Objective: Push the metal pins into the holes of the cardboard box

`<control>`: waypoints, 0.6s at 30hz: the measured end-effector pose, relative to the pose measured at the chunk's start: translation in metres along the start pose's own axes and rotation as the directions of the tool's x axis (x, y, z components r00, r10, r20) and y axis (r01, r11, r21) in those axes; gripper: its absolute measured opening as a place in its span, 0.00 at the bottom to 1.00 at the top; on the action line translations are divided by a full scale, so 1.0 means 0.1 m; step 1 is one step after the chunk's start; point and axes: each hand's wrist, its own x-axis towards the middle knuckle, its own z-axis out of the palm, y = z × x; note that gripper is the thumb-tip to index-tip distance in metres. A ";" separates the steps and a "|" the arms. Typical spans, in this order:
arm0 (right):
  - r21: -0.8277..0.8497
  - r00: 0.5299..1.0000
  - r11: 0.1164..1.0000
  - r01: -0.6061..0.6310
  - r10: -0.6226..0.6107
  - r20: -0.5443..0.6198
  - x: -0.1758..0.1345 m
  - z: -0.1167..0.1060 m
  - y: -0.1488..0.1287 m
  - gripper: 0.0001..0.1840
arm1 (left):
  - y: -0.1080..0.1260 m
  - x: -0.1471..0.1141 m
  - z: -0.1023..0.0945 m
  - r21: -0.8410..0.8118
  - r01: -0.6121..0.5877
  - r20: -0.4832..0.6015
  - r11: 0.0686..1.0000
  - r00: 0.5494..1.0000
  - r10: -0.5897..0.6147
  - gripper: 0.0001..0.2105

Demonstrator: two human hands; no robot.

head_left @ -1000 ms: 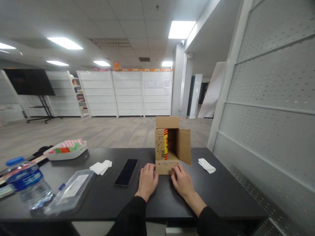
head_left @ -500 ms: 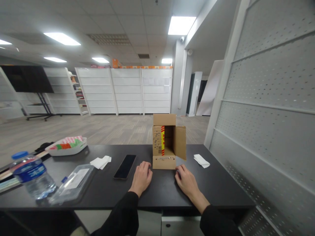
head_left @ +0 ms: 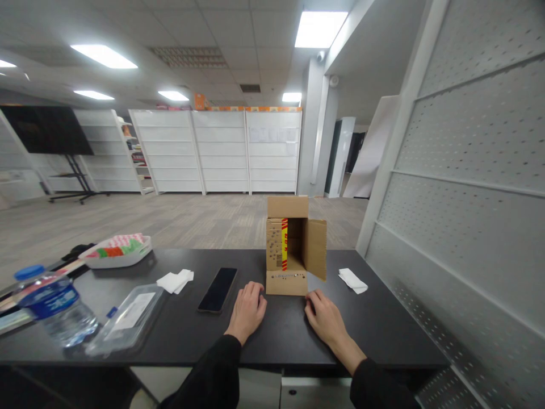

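Both hands point(head_left: 249, 309) point(head_left: 326, 318) flat, empty, flanking cardboard box point(head_left: 293, 247).

On the table point(head_left: 383, 335), the box point(head_left: 292, 250) stands behind both hands, phone point(head_left: 218, 289) to its left, folded paper point(head_left: 352, 280) to its right

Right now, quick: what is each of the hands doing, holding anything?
Left hand: open, flat on the black table, empty, just left of the cardboard box.
Right hand: open, resting on the table, empty, just right of the box.
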 end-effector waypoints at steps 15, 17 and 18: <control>0.013 0.996 0.999 -0.030 0.029 0.080 0.00 0.00 -0.01 0.09 | 0.02 -0.01 -0.07 -0.026 -0.089 0.019 0.996 0.996 0.090 0.08; 0.016 0.996 1.000 -0.024 0.023 0.083 -0.01 -0.01 -0.01 0.09 | 0.02 -0.01 -0.08 -0.032 -0.109 0.036 0.993 0.993 0.110 0.08; 0.018 0.996 1.000 -0.021 0.019 0.083 0.00 -0.01 -0.01 0.09 | 0.02 -0.01 -0.08 -0.037 -0.119 0.042 0.992 0.992 0.120 0.08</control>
